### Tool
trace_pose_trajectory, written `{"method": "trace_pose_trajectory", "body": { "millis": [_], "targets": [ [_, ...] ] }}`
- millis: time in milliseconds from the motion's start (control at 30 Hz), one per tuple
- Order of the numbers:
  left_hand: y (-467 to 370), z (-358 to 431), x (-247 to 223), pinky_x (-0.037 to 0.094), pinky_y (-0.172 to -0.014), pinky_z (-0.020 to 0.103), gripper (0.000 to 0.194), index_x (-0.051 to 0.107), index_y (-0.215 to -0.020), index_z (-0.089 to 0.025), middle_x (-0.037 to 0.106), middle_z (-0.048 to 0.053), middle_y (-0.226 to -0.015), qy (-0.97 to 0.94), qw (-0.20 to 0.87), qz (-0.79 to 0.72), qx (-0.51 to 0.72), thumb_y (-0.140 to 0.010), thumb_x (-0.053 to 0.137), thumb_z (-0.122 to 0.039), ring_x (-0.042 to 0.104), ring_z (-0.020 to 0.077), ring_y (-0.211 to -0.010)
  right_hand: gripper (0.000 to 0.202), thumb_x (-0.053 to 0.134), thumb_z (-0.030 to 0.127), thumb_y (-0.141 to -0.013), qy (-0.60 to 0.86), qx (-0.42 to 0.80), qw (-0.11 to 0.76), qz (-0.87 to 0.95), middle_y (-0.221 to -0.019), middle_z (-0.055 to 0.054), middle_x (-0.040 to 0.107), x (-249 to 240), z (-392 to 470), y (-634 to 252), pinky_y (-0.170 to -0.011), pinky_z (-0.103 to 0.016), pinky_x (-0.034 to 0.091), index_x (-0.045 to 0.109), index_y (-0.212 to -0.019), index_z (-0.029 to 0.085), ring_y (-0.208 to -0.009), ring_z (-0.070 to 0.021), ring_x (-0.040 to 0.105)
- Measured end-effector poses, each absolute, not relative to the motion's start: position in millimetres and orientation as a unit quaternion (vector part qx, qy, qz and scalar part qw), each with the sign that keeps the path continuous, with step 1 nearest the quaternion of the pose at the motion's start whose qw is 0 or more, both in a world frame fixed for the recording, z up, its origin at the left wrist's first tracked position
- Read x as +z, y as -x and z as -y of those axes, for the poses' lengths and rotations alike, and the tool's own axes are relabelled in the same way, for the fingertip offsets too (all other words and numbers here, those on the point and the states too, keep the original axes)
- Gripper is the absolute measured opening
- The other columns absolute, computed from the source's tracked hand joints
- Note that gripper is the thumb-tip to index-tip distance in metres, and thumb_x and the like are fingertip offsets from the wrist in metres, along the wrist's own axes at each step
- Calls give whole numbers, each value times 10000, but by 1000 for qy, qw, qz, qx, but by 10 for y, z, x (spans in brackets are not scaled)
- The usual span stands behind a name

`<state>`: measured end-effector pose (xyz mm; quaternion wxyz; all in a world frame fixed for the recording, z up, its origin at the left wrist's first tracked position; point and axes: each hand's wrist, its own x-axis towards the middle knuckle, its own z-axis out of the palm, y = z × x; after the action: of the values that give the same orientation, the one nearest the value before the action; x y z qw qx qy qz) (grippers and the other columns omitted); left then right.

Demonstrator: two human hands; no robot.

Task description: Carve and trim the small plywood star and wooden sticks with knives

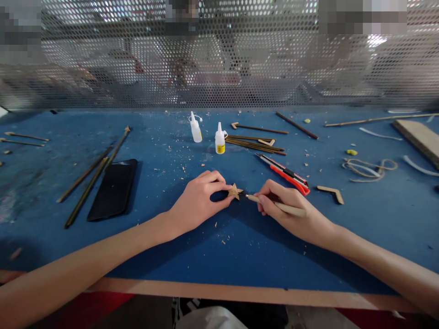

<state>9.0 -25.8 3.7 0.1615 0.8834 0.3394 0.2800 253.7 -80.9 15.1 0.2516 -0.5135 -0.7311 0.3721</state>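
Between thumb and fingers, my left hand (pixel 202 196) pinches a small tan star (pixel 235 192), apparently wooden, low over the blue tabletop. My right hand (pixel 288 205) grips a slim tool with a pale handle (pixel 291 209), held like a pen. Its dark thin tip points left and meets or nearly meets the star's right side; I cannot tell which. Just beyond my right hand lies a red utility knife (pixel 286 173) with its blade out. Two white glue bottles (pixel 220 140) are beyond the star, one upright and the other slightly tilted in view.
A black phone (pixel 113 189) lies at left beside long dark sticks (pixel 85 194). More thin sticks (pixel 255 144) lie behind the knife. At right are an L-shaped wooden piece (pixel 332 193), looped string (pixel 370 169) and a board (pixel 418 137). A perforated metal screen (pixel 212 68) closes the back.
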Motion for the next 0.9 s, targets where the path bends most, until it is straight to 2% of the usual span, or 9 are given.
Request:
{"method": "trace_pose_trajectory", "body": {
  "millis": [133, 333, 733, 900],
  "targets": [
    [-83, 239, 29, 522, -871, 349, 140, 749, -1041, -199, 667, 35, -955, -883, 174, -332, 281, -927, 681, -244, 607, 174, -877, 236, 445, 405, -1030, 493, 378, 235, 747, -759, 11, 604, 176, 745, -2583, -570, -245, 385, 521, -899, 224, -631, -115, 487],
    [-69, 221, 14, 515, -895, 352, 129, 750, -1025, -194, 668, 38, -974, -881, 187, -333, 281, -922, 689, -240, 615, 179, -900, 243, 463, 435, -1016, 467, 408, 197, 759, -817, -3, 603, 235, 636, -2682, -589, -251, 379, 533, -926, 221, -683, -129, 498],
    [-72, 226, -1, 502, -862, 340, 128, 751, -1019, -219, 664, 27, -947, -879, 186, -330, 289, -937, 671, -276, 602, 172, -870, 239, 417, 399, -1041, 525, 399, 281, 698, -792, 7, 609, 186, 902, -2435, -610, -268, 378, 479, -888, 226, -685, -128, 509],
    [-67, 230, 14, 505, -866, 344, 125, 751, -1004, -225, 671, 27, -947, -880, 191, -323, 290, -939, 666, -288, 610, 175, -875, 224, 433, 375, -1035, 511, 383, 269, 721, -751, 25, 554, 243, 910, -2426, -579, -252, 353, 475, -879, 219, -632, -111, 422]
  ]
}}
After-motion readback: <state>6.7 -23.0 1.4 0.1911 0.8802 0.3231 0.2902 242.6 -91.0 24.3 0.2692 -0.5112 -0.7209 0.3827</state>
